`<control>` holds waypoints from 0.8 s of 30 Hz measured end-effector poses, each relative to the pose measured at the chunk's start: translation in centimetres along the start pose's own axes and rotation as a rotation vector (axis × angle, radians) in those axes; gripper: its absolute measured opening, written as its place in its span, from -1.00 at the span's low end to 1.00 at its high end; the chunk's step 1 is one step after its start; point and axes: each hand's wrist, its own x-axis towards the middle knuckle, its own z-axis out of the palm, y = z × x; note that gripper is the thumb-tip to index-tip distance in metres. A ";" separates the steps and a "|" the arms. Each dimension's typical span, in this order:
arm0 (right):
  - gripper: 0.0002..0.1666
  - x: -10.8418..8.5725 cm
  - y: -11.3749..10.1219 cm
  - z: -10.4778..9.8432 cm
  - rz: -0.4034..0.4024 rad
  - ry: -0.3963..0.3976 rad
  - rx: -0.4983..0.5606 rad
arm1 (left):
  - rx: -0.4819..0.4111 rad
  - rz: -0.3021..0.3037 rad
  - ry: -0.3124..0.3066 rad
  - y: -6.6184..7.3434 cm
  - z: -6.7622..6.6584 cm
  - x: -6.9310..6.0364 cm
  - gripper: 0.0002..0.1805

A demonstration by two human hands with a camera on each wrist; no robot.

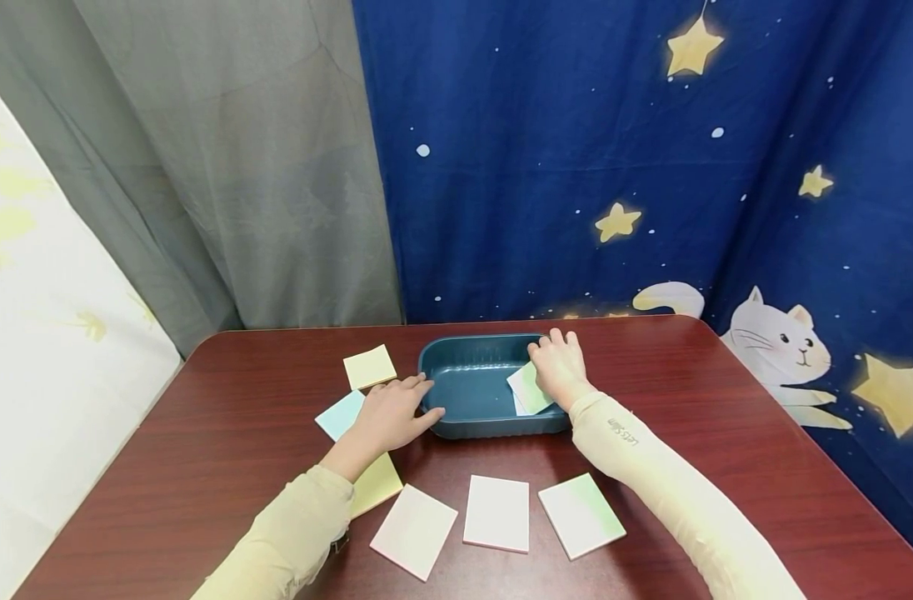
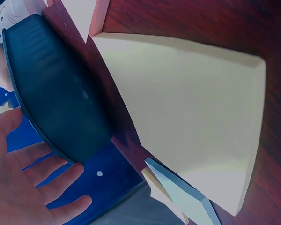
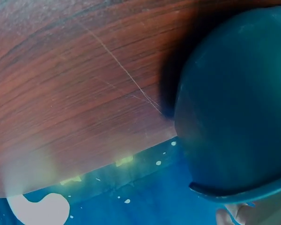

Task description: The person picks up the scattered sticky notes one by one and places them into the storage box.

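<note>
A dark teal tray [image 1: 456, 427] stands near the back of the table. My left hand [image 1: 395, 408] touches its left rim, fingers spread and fairly straight, as the left wrist view shows too. Inside the tray's right end, my right hand [image 1: 560, 367] holds a green-and-white sticky note pad [image 1: 531, 387] by its right side; the fingertips' grip is mostly hidden. A pale bluish pad [image 1: 520, 407] shows partly beneath it. In the right wrist view, fingertips [image 3: 239, 213] appear past the tray's rim [image 3: 243, 194].
In front of the tray lie a pink pad [image 1: 414, 532], a white pad [image 1: 497, 513] and a green-tinted pad [image 1: 582, 515]. Around my left hand are a yellow pad [image 1: 377, 483], a light blue pad [image 1: 340, 414] and a pale yellow pad [image 1: 370, 367]. Curtains hang behind the table.
</note>
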 end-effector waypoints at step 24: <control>-0.84 -0.9 0.7 -1.4 -0.048 0.139 0.098 | -0.004 0.000 0.003 -0.1 0.2 0.0 -0.41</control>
